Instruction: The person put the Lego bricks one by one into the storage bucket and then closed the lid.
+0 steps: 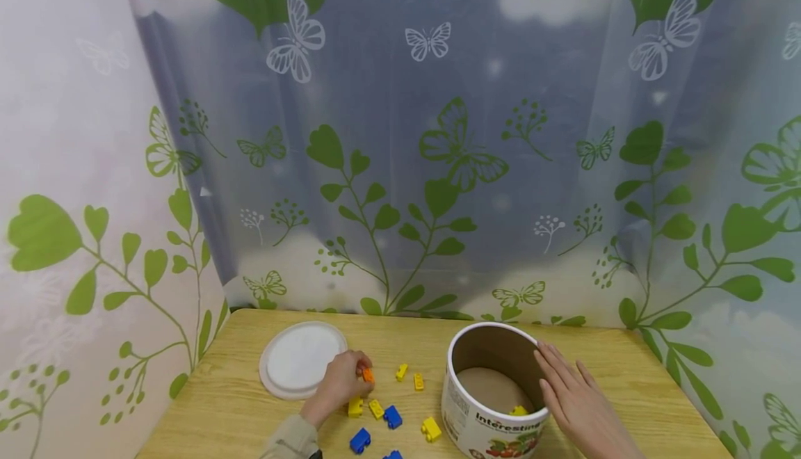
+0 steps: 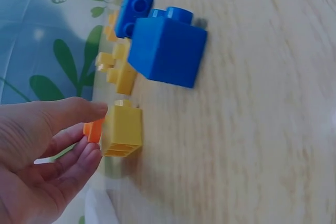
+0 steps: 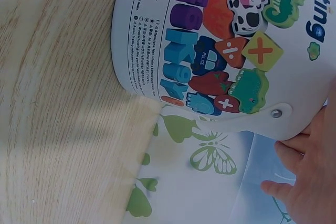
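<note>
My left hand (image 1: pixel 341 381) is at the loose toy bricks on the table, thumb and fingers curled round an orange brick (image 1: pixel 368 375). In the left wrist view the orange brick (image 2: pixel 93 130) shows between thumb and fingertips, partly hidden by them. A yellow brick (image 2: pixel 123 129) stands right beside those fingertips. My right hand (image 1: pixel 578 403) lies with straight fingers against the right side of a white round bucket (image 1: pixel 455 403), fingertips at its rim. Inside the bucket, a yellow brick (image 1: pixel 519 411) lies near the front wall. Printed toys cover the bucket's side (image 3: pixel 210 51).
A round white lid (image 1: pixel 304 355) lies on the wooden table (image 1: pixel 219 389), left of the bricks. Blue bricks (image 1: pixel 392 416) and several yellow bricks (image 1: pixel 431 430) are scattered between left hand and bucket. A patterned curtain (image 1: pixel 388 167) hangs behind the table.
</note>
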Action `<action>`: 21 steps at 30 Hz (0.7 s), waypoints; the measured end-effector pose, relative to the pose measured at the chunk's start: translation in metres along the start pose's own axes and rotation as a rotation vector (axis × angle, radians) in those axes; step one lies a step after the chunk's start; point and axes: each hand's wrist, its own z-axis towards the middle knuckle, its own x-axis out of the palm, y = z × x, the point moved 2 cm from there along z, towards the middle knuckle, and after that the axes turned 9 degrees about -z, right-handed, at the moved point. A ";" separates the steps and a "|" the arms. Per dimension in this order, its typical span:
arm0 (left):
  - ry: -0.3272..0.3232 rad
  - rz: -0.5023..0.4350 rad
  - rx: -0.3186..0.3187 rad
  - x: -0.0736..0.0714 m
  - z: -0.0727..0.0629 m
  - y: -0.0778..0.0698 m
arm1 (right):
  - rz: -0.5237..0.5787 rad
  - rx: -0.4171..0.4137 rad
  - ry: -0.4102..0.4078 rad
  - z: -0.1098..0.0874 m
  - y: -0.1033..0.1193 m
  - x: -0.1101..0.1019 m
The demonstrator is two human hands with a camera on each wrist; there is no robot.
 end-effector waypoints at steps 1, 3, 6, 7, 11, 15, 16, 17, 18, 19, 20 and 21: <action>-0.004 -0.004 0.007 -0.001 0.000 -0.001 | 0.001 0.001 0.005 0.000 0.000 0.000; -0.009 -0.012 0.025 -0.003 -0.001 -0.004 | 0.010 0.004 0.011 0.000 0.000 0.000; -0.013 -0.046 0.050 -0.007 -0.002 -0.010 | 0.010 0.004 0.001 0.000 0.000 0.001; -0.015 -0.064 0.058 -0.008 -0.003 -0.012 | 0.005 0.001 -0.009 0.001 0.000 0.001; -0.037 -0.101 0.101 -0.014 -0.004 -0.021 | -0.005 -0.010 -0.043 0.000 0.000 0.002; -0.086 -0.096 0.170 -0.020 -0.005 -0.030 | 0.000 -0.016 -0.049 0.000 0.000 0.003; -0.098 -0.098 0.181 -0.022 -0.005 -0.032 | -0.001 -0.017 -0.049 0.000 0.000 0.003; -0.109 -0.097 0.188 -0.023 -0.005 -0.034 | 0.002 -0.016 -0.047 -0.001 0.000 0.003; -0.117 -0.103 0.196 -0.024 -0.005 -0.036 | 0.003 -0.015 -0.046 -0.001 0.000 0.003; -0.122 -0.111 0.202 -0.025 -0.006 -0.037 | 0.002 -0.016 -0.047 -0.001 0.000 0.003; -0.129 -0.113 0.208 -0.026 -0.006 -0.039 | 0.004 -0.018 -0.049 -0.001 0.000 0.003; -0.134 -0.118 0.215 -0.027 -0.006 -0.041 | 0.003 -0.020 -0.050 -0.001 0.000 0.003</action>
